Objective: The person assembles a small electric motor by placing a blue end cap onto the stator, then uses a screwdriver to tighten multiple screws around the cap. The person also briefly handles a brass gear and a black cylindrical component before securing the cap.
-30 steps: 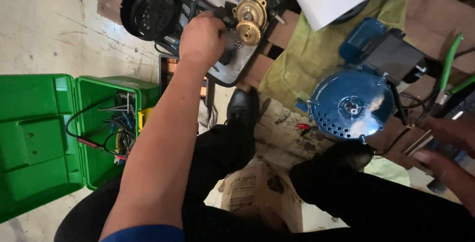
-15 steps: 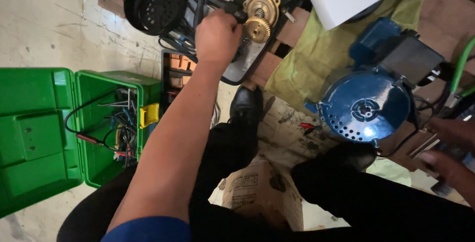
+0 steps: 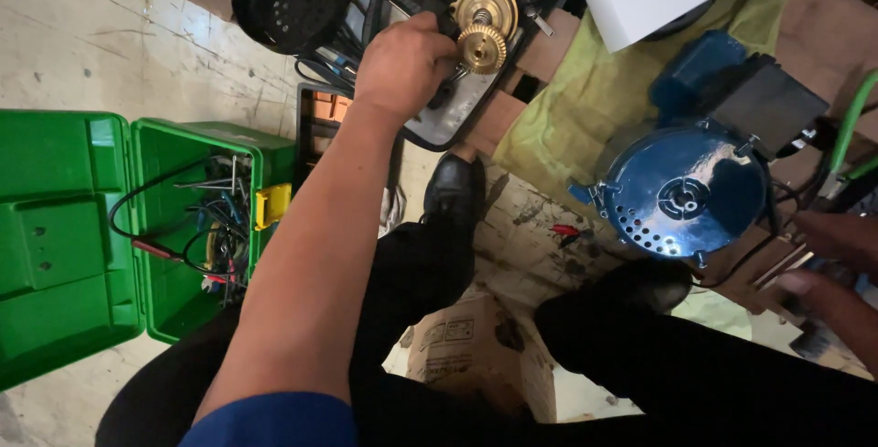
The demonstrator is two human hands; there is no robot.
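While our left hand fingers grip the brass gear assembly, our right hand rests blurred, grip unclear; the part is not yet set down.

Looks like a repair workshop: open green toolbox of wires, blue pump motor, scuffed concrete floor.

We wear a blue short sleeve, its edge showing at the bottom of the frame, with the forearm bare from there up to the left hand. Our trousers are black, filling the lower middle and right, and our black shoes sit mid-frame. The right hand shows bare at the right edge.
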